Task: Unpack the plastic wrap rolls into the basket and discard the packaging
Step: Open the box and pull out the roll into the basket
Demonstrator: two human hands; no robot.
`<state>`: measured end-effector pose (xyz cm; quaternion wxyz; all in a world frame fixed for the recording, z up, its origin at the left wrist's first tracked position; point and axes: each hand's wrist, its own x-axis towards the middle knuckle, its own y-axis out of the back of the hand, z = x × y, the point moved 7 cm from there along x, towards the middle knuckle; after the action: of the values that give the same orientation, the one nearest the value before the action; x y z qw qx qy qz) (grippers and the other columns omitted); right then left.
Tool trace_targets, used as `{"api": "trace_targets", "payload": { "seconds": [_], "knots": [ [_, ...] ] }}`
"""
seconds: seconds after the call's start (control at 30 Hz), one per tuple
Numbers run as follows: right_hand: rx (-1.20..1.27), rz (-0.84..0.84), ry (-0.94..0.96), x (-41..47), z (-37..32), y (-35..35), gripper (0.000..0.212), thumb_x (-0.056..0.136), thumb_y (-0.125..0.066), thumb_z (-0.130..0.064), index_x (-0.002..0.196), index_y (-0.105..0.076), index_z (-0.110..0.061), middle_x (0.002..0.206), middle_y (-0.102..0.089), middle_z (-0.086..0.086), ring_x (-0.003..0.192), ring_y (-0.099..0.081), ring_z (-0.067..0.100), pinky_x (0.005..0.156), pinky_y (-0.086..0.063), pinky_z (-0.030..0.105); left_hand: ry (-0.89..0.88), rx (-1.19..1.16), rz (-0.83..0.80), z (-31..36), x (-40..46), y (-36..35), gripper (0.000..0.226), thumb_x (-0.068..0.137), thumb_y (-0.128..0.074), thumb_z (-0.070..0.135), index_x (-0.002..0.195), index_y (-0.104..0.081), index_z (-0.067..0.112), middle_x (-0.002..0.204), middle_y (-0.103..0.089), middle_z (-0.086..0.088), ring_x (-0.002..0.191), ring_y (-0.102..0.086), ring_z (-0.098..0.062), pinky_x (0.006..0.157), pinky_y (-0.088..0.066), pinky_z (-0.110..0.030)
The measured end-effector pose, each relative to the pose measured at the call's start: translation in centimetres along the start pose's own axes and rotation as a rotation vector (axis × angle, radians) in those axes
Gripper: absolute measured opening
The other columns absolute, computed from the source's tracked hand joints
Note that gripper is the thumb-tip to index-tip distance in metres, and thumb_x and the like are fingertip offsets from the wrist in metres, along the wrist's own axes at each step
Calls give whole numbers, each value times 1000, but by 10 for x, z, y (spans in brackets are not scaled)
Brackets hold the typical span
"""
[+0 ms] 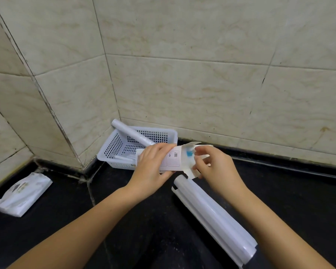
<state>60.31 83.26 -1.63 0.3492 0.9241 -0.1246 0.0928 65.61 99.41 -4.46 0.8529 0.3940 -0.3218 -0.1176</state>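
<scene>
The left hand (pixel 150 164) is wrapped around a white carton (pixel 171 159), fingers pressed together over its top face, holding it level above the black counter (pixel 66 210). The right hand (pixel 208 164) works at the carton's open end, thumb and fingertips pinching the flap (pixel 190 168); whether a roll is inside is hidden by the hands.

Behind them the perforated white basket (pixel 113 152) sits in the tiled corner. One plastic wrap roll (pixel 131 133) leans across it, its far end sticking up over the rim, and what looks like another lies low along the front wall. A larger wrapped roll (pixel 211 214) lies on the counter just beside the right forearm. A flattened plastic bag (pixel 23 193) rests well apart to the left.

The risks, as I judge them: if the carton tips toward its open end, anything inside could slide out onto the counter. The right forearm could nudge the loose roll and set it rolling. The leaning roll sits loosely and may topple when more are added.
</scene>
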Motion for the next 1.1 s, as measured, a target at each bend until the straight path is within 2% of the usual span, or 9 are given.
{"api": "trace_targets", "payload": {
  "seconds": [0.1,0.2,0.37,0.47,0.57,0.67,0.77,0.9,1.1],
  "knots": [
    [-115,-12,4,11,-1,-7,34,88,-60,-25,120,-59,-18,110,-61,0,73,-57,5,67,-42,17,-22,48,22,3,-2,-2,64,77,-70,23,134,-42,28,127,-49,5,118,-41,-15,101,-28,-28],
    [-131,-56,-6,15,2,-19,34,83,-63,-30,116,-60,-20,105,-57,1,81,-50,8,64,-38,14,-53,93,42,7,-2,-4,60,76,-70,21,130,-47,23,124,-52,0,114,-44,-20,100,-29,-29],
    [-232,-61,-30,20,9,-31,23,86,-58,-31,101,-65,-15,94,-50,-2,86,-43,13,67,-44,29,-85,116,27,11,-1,-7,57,77,-70,21,130,-49,20,122,-53,-2,114,-45,-22,102,-33,-34],
    [-155,-46,3,21,10,-32,21,87,-60,-29,98,-70,-15,95,-48,-10,87,-45,8,70,-42,22,-78,113,-13,8,-1,-10,57,80,-68,26,133,-46,23,125,-51,1,116,-43,-20,103,-32,-33],
    [-112,-104,20,22,15,-33,11,88,-59,-25,84,-68,-20,79,-50,-20,74,-51,5,55,-38,7,-52,118,-81,-2,-2,-13,59,82,-66,33,136,-41,27,127,-49,4,119,-41,-17,103,-28,-29],
    [-214,-209,-78,27,34,-33,18,85,-54,-19,67,-51,-18,62,-49,-10,52,-45,8,39,-33,12,-40,177,-133,-16,-3,-13,60,83,-64,36,137,-39,30,126,-49,4,118,-40,-16,100,-25,-26],
    [-340,-379,-104,29,37,-43,8,82,-49,-12,82,-54,-18,70,-55,-1,55,-47,12,44,-32,21,-32,255,-187,-29,-6,-16,60,84,-61,36,139,-37,31,129,-48,4,119,-39,-17,102,-23,-28],
    [-708,-570,-24,28,35,-69,45,80,-50,-10,123,-54,-24,94,-62,4,75,-54,22,57,-41,29,-64,302,-263,-33,-11,-25,59,85,-59,36,139,-37,30,132,-47,3,122,-38,-19,107,-22,-32],
    [-600,-649,86,18,41,-101,41,93,-45,-23,133,-37,-18,111,-64,10,90,-62,30,66,-46,37,27,246,-314,-59,-22,-38,63,81,-61,39,138,-36,32,127,-49,3,118,-39,-17,102,-26,-32]
  ]
}}
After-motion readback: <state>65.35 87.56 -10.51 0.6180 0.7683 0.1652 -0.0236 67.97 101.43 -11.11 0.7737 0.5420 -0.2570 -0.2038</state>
